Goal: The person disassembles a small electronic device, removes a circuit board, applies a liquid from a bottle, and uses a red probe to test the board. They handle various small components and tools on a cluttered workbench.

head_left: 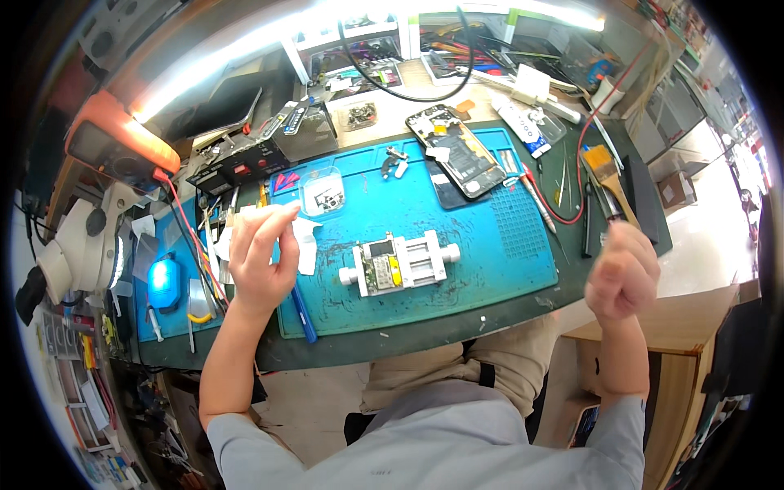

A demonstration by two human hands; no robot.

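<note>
My left hand (pixel 263 251) is raised over the left part of the blue mat, fingers curled and pressed together; anything in them is hidden. A white tissue (pixel 306 245) lies beside it, with a blue pen-like tool (pixel 304 314) below. Off the mat's right edge, my right hand (pixel 622 273) is closed, slightly blurred, and what it may hold does not show. Between the hands a metal clamp holder (pixel 420 260) rests on the mat, gripping a small circuit board (pixel 380 271) with a yellow patch. Neither hand touches it.
An opened phone (pixel 465 155) lies at the back of the mat (pixel 490 278), near a clear dish of small parts (pixel 322 192). An orange multimeter (pixel 122 139) and blue lamp-like device (pixel 164 282) stand left. A brush (pixel 608 171) and red cable (pixel 579 175) lie right.
</note>
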